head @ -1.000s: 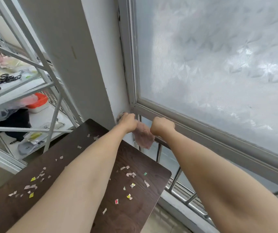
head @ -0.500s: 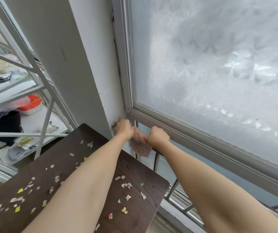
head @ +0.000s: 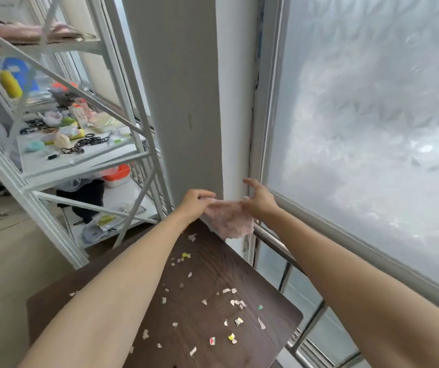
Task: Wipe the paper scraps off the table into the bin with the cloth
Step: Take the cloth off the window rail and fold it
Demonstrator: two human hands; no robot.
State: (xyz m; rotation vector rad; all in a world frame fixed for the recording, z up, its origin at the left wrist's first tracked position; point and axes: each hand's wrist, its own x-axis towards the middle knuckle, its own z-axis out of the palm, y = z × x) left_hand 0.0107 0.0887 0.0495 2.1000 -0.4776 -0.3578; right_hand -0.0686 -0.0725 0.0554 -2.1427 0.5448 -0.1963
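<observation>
A pink cloth (head: 230,220) hangs spread between my two hands above the far edge of the dark wooden table (head: 274,312). My left hand (head: 194,201) pinches its left top corner. My right hand (head: 259,199) holds the right top corner with thumb and lower fingers, its other fingers raised. Several small paper scraps (head: 235,304) in white, yellow, red and green lie scattered over the tabletop under and between my forearms. No bin is in view.
A white metal shelf rack (head: 80,160) full of small items stands to the left. A white wall pillar (head: 181,102) rises behind the table. A frosted window (head: 372,128) and a metal railing (head: 279,245) run along the right.
Both hands have lifted the cloth away from the window-frame corner and drawn it out flat between them. The view has tilted up and left, showing more of the shelf rack.
</observation>
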